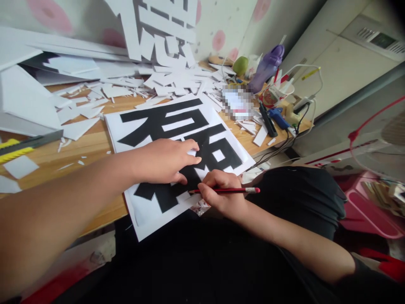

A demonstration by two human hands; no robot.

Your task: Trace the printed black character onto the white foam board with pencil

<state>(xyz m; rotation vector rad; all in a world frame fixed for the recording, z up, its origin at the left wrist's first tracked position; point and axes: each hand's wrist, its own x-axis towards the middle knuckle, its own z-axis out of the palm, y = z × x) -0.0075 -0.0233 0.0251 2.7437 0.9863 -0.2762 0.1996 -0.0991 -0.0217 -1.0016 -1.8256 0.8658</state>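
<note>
On wooden counter (95, 158), near edge: white sheet with black character (158, 122), partly overhanging. Left hand (167, 162) flat on it, grip spread; right hand's (221, 190) grip closed round red-black pencil (234, 190). White offcuts (171, 82) piled behind; polka-dot wall (218, 40) beyond.

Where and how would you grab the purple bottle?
I'd wrap around the middle of the purple bottle, coming from its front left. The long, rounded body suits an encircling grip, and the packed red-and-white cup crowds its front right.
</note>
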